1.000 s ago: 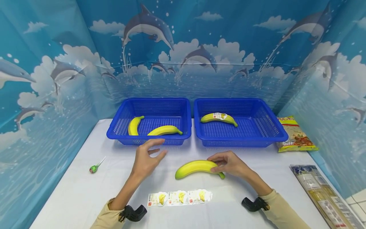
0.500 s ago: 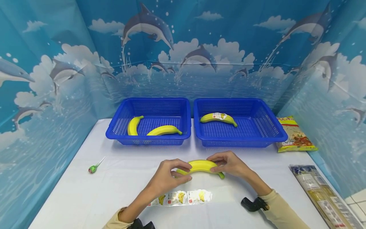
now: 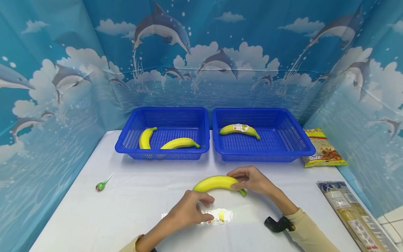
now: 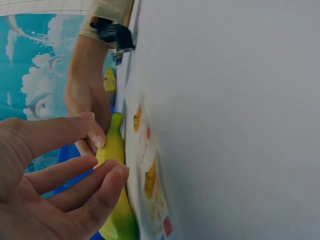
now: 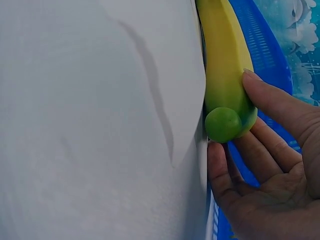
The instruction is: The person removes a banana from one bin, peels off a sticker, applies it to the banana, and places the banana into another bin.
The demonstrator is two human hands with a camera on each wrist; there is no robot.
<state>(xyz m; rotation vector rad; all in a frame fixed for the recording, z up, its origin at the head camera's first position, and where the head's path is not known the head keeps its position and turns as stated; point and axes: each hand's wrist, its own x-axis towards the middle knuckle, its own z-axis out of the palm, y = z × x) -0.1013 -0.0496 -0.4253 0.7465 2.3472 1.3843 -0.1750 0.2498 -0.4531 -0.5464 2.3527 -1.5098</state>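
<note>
My right hand point(image 3: 253, 181) holds a yellow banana point(image 3: 212, 182) near its green stem end, thumb on the near side and fingers on the far side. The banana lies crosswise on the white table. My left hand point(image 3: 188, 211) is just in front of it, over a strip of banana stickers point(image 3: 223, 216), and hides much of that strip. In the left wrist view, the fingers of the left hand point(image 4: 55, 175) are bent loosely with nothing between them. Whether they touch the strip cannot be told.
Behind stand a left blue basket point(image 3: 171, 154) with two bananas and a right blue basket point(image 3: 267, 156) with one stickered banana point(image 3: 240, 129). A green lollipop point(image 3: 100, 186) lies at left. A yellow food packet point(image 3: 324, 148) and long clear packages point(image 3: 351, 210) lie at right.
My left hand has come down and right from beside the left basket, past the banana's left end, to the sticker strip. The right hand and the banana have stayed put.
</note>
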